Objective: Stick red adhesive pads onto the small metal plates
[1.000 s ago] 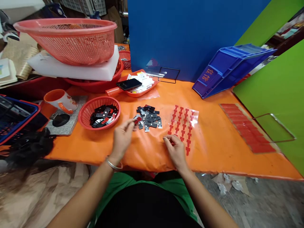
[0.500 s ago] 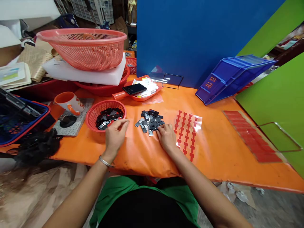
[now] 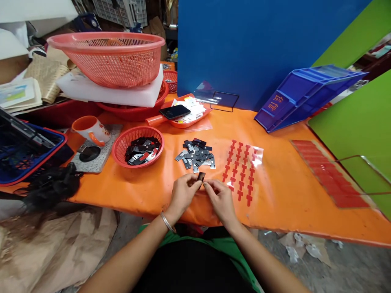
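Observation:
A small dark flat plate [image 3: 200, 176] is held up over the table's front part between my two hands. My left hand [image 3: 183, 194] pinches it between thumb and fingers. On its right side, my right hand [image 3: 220, 200] is closed with thumb and fingertip at the plate's lower edge. Just beyond lies a loose pile of similar black and grey plates [image 3: 195, 154]. To the right is a clear sheet with rows of red T-shaped stickers [image 3: 242, 173]. A red round basket [image 3: 117, 152] with more plates, some bearing red, stands left of the pile.
An orange mug [image 3: 93, 129] stands on a speckled slab at left. Behind are a red scoop [image 3: 154, 121] with paper slips, a black phone [image 3: 174, 112], and a large basket [image 3: 106, 61] on white foam. A blue bin [image 3: 293, 97] leans at back right, beside a red strip [image 3: 330, 173].
My left hand has moved right from beside the round basket, and my right hand has drawn back from the pile. Both now meet at one plate. The view has shifted slightly.

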